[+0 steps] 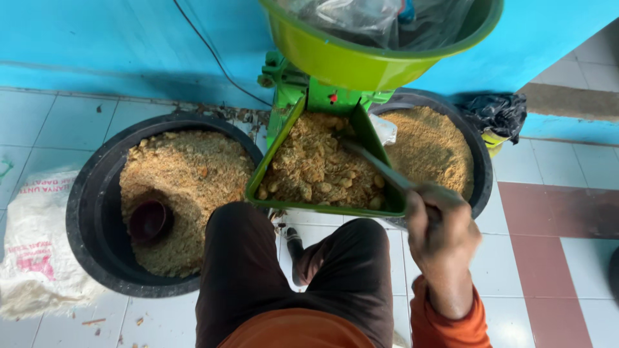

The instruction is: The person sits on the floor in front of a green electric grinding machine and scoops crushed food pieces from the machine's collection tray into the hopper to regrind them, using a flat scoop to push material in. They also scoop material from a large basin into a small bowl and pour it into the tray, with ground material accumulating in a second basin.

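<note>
Stick gripped in right fingers, over tray.

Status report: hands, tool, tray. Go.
Right hand shut on grey stick, tip in green tray of brown lumps. Left hand out of view. Nothing blocking the tray.

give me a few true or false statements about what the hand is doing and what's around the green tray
1. The right hand holds a flat tool reaching into the green tray. True.
2. The green tray is empty. False: it holds coarse brown crumbled material with lumps.
3. A small dark cup sits in the left black tub. True.
4. The right black tub holds water. False: it holds fine brown meal.
5. The left hand holds the white sack. False: no left hand shows; the sack lies on the floor.
</note>
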A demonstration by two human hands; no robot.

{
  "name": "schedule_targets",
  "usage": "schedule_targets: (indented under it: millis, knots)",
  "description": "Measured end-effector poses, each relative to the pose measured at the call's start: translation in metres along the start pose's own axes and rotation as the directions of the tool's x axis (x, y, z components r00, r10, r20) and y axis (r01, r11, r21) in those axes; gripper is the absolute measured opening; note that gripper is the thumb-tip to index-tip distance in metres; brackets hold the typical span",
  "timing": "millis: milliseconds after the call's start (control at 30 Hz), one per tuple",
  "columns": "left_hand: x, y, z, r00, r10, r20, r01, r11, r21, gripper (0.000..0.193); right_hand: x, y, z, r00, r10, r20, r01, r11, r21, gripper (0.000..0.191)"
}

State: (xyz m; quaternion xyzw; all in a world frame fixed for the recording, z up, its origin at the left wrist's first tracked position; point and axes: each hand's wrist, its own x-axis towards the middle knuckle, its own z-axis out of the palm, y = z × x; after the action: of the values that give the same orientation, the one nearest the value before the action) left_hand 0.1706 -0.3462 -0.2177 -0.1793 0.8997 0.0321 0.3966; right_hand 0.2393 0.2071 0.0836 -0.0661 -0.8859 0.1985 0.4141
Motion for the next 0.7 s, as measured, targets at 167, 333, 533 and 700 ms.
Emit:
schedule_targets:
  millis: [167,333,533,700]
  knots:
    - [0.018,0.032,-0.022,0.997,-0.057,0.051,0.058,0.998,-0.018,0.032,-0.001,0.004,0.014,0.996,-0.082,0.034,0.082,0.997,0.010,0.021]
    - [0.017,0.020,0.007,0.999,-0.038,-0.015,0.037,0.999,-0.035,0.030,-0.006,0.002,0.024,0.998,-0.044,0.049,0.040,0.996,0.076,0.021]
    - [0.019,0.086,-0.050,0.768,0.194,-0.611,-0.307,0.948,-0.084,0.029,-0.020,-0.003,0.035,0.999,-0.034,-0.040,0.034,0.999,-0.010,0.022]
    - [-0.077,0.184,-0.129,-0.004,0.422,-0.907,-0.860,0.461,0.218,0.034,-0.023,0.004,0.047,0.998,-0.031,0.062,0.026,0.995,0.092,0.021]
